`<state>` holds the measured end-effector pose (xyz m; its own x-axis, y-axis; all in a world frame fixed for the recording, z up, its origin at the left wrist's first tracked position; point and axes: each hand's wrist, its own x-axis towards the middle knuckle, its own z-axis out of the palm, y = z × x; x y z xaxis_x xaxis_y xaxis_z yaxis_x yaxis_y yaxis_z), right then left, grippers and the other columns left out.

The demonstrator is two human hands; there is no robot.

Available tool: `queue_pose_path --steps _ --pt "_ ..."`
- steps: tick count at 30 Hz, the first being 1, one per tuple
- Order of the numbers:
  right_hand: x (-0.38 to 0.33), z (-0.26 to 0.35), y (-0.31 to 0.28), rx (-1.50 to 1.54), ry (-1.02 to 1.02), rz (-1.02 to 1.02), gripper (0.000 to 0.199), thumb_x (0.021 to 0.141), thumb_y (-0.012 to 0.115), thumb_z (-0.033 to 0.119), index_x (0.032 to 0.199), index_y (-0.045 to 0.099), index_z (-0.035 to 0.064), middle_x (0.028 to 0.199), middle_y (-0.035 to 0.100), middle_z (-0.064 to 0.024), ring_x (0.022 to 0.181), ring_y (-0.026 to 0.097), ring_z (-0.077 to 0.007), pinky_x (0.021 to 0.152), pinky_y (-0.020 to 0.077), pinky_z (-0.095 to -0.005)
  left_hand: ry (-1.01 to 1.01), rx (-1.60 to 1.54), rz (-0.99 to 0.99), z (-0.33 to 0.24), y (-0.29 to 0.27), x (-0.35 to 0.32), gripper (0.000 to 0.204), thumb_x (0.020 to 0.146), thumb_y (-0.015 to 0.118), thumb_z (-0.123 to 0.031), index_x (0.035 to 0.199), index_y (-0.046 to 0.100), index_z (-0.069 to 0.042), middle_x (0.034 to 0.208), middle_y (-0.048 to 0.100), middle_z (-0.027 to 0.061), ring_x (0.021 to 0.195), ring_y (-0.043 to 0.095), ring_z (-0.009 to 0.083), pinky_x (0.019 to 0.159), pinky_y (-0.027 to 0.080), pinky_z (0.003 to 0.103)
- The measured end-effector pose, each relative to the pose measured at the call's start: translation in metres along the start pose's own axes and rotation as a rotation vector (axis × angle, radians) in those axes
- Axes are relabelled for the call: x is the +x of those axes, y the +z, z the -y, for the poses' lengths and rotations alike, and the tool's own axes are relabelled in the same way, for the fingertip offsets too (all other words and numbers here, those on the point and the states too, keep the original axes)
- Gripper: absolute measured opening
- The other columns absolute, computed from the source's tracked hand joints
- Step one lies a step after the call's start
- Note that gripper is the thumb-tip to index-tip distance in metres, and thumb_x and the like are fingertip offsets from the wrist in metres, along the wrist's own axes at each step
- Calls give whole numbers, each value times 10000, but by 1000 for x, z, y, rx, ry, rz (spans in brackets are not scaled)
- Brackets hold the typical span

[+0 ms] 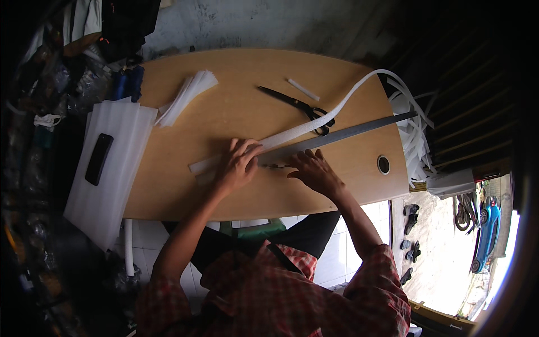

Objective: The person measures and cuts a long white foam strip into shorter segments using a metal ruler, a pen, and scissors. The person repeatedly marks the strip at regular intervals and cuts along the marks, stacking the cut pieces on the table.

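A long white foam strip (pixel 300 130) runs diagonally over the wooden table (pixel 179 146), and its far end curls up and over the right edge. My left hand (pixel 239 164) rests on the strip's near part with fingers spread. Beside the strip lies a long grey metal ruler (pixel 359 130). Just below the ruler's near end is a small slim tool (pixel 276 165), perhaps a cutter, too small to make out. My right hand (pixel 315 173) is beside that tool, fingers apart and thumb out, with nothing seen in its grasp. Black-handled scissors (pixel 297 103) lie beyond the strip.
A short white foam piece (pixel 303 90) lies past the scissors. Stacked foam strips (pixel 188 98) sit at the far left, near larger foam sheets (pixel 120 160) with a black phone (pixel 99 159) on them. Loose white strips (pixel 412 140) hang by the right edge, near a round table hole (pixel 383 164).
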<state>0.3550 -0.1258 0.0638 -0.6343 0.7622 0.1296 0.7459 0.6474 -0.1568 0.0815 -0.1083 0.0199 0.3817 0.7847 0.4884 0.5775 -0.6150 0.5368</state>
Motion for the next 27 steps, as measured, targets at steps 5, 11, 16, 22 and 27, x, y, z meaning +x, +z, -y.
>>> queue_pose_path --steps 5,11,16,22,27 --pt "13 -6 -6 -11 72 -50 333 934 718 319 1160 633 89 1123 620 -67 1076 589 -291 943 438 -454 -125 166 -75 4 2 5 328 902 688 -106 1225 655 -61 1191 610 113 1091 553 359 916 448 507" --pt "28 -95 1 -62 448 -276 222 928 674 190 1121 625 91 1115 611 -107 1108 598 -321 916 464 -490 -203 51 -218 16 13 2 216 906 710 -135 1095 660 -44 1131 624 119 1036 568 359 926 437 485" --pt "56 -124 4 -104 477 -140 383 841 741 173 1181 582 98 1111 636 -104 1141 611 -332 948 470 -487 -277 -91 -299 27 7 9 157 982 669 -179 990 612 -33 829 665 112 777 665 283 732 498 384" --pt "69 -140 -23 -21 497 190 337 833 715 255 1077 634 37 1054 717 -174 1044 695 -335 901 522 -473 -428 -405 -27 18 -19 28 217 1041 617 -235 988 616 -24 665 611 43 613 582 115 601 463 297" --pt "78 -124 -79 126 531 403 353 862 722 341 919 689 -5 738 710 -163 681 729 -271 643 574 -385 -424 -504 27 33 -28 40 238 1039 625 -234 954 632 -11 659 559 -5 619 513 58 581 423 275"
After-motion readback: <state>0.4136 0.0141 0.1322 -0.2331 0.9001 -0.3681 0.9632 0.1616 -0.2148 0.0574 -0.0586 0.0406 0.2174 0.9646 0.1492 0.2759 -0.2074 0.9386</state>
